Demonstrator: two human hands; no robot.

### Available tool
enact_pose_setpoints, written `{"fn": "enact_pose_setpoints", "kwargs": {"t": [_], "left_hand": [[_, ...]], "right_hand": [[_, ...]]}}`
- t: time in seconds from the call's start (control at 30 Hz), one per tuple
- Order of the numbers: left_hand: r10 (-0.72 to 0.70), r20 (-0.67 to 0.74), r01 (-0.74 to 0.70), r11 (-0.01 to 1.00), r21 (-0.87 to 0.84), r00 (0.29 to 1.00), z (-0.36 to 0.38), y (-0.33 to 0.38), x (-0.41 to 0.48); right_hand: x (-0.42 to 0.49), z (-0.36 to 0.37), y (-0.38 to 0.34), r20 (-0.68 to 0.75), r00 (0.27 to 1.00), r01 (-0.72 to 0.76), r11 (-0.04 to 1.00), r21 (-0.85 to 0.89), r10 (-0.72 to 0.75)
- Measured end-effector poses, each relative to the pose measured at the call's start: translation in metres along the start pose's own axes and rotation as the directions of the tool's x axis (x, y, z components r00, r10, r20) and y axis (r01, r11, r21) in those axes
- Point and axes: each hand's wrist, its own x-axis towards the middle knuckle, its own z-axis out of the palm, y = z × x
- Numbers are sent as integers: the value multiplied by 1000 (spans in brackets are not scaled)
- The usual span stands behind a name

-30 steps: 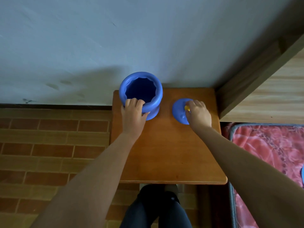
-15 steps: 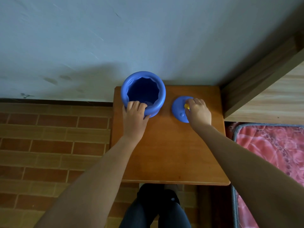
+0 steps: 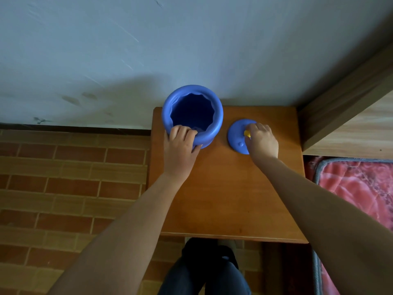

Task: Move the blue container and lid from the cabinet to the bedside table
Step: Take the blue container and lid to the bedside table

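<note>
While container (image 3: 192,116) hugs table (image 3: 229,199) corner, foreground open.

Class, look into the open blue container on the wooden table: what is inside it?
The blue container shows only a dark blue interior, seemingly empty. Left hand fingers hook over the near rim, hiding some of the inside.

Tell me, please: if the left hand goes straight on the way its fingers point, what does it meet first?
The left hand already grips the near rim of the round blue plastic container. Straight ahead lies its open inside, then probably the far rim, though depth is unclear.
</note>
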Motion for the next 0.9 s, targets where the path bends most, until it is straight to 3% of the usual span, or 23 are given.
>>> {"fn": "enact_pose_setpoints", "kwargs": {"t": [0.47, 0.77, 0.9], "left_hand": [[-18, 37, 17, 1000, 17, 999, -4, 3, 1], [-134, 206, 116, 988, 97, 969, -27, 9, 5], [-192, 212, 175, 980, 97, 958, -55, 17, 6]], "right_hand": [[4, 2, 3, 40, 999, 30, 999, 43, -31], [-13, -31, 4, 57, 997, 58, 997, 57, -61], [-27, -65, -3, 35, 995, 94, 994, 57, -96]]}}
